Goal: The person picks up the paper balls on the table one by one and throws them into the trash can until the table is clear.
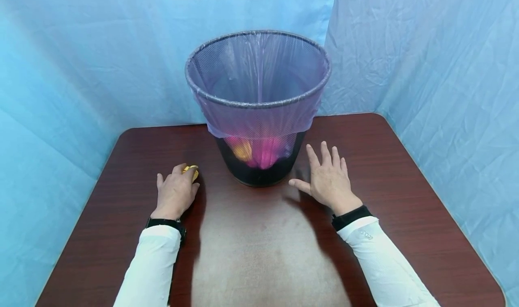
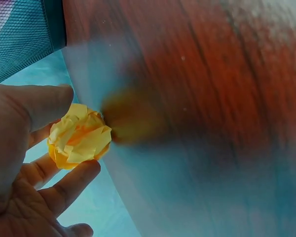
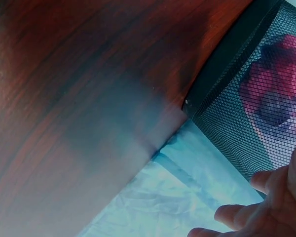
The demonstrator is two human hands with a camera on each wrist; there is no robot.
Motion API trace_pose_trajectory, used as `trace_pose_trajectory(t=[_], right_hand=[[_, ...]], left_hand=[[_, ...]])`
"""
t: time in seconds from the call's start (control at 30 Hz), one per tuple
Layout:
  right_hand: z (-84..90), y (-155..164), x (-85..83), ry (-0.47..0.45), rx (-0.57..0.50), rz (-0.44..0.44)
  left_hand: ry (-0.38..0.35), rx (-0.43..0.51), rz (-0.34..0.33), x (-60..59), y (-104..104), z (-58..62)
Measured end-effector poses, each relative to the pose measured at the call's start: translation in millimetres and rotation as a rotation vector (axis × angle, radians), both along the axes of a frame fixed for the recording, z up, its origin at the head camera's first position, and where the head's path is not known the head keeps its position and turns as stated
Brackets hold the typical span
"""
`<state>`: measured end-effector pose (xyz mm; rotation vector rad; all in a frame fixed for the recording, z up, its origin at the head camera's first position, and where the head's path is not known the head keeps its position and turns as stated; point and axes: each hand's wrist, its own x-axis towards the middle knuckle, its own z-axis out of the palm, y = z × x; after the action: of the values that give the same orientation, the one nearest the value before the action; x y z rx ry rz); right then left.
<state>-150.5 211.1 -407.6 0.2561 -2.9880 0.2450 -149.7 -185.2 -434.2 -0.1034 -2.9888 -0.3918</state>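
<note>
- Table [image 1: 259,253], dark wood; mesh bin [image 1: 257,104] with purple liner stands at centre back.
- Right hand [image 1: 330,181] flat, fingers spread, grasping nothing, beside the bin's base.
- Left hand [image 1: 176,192] pinches crumpled yellow paper ball [image 2: 80,136] left of the bin.
- Judgement: keep the pinch firm; lift clear above the rim before letting go.

Sleeves: both arms wore long white sleeves [image 1: 154,266], smooth and close-fitting, reaching to the wrists.
Right sleeve: it carried a small pale marking [image 1: 366,235] near the cuff, too small to read.
Cuffs: a black band [image 1: 351,217] sat at the right wrist, and a black band [image 1: 164,223] at the left wrist.
Hands: the left hand [image 1: 175,192] and right hand [image 1: 329,179] were bare, without gloves.
</note>
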Motion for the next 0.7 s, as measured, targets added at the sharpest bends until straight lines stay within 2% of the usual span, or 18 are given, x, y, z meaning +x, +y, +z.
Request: trace_pose_trajectory(t=[0.7], right_hand=[[-4.5,-1.1,3.9,-0.022,0.0,0.004]], left_hand=[[0.084,-0.001,-0.017,14.1,3.5,4.4]])
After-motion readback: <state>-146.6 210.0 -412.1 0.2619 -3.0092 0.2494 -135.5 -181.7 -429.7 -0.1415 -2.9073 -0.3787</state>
